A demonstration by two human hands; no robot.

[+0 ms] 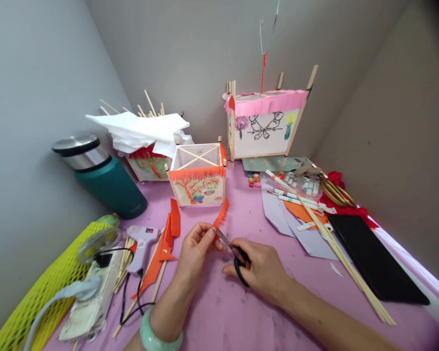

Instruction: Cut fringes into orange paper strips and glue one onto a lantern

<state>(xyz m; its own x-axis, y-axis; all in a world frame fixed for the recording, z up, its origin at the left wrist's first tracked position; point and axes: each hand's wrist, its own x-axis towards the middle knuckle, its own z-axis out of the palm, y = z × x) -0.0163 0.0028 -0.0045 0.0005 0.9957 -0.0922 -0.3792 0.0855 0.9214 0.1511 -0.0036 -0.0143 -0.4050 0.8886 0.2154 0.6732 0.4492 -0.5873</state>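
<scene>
Mauve tabletop [237,321], fringed orange paper [222,214]

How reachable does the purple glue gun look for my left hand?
Probably yes: only low-lying orange paper and thin sticks seem to separate your left hand from the glue gun, though that hand is pinching the fringed strip.

At a pink table [219,324], a person's left hand [194,247] pinches a fringed orange paper strip [223,213]; the right hand [260,264] holds black-handled scissors [224,237], blades at the strip. Beyond stands a small illustrated box [201,189]. A glue gun [141,246] sits left, a teal bottle [108,183] farther back.
</scene>
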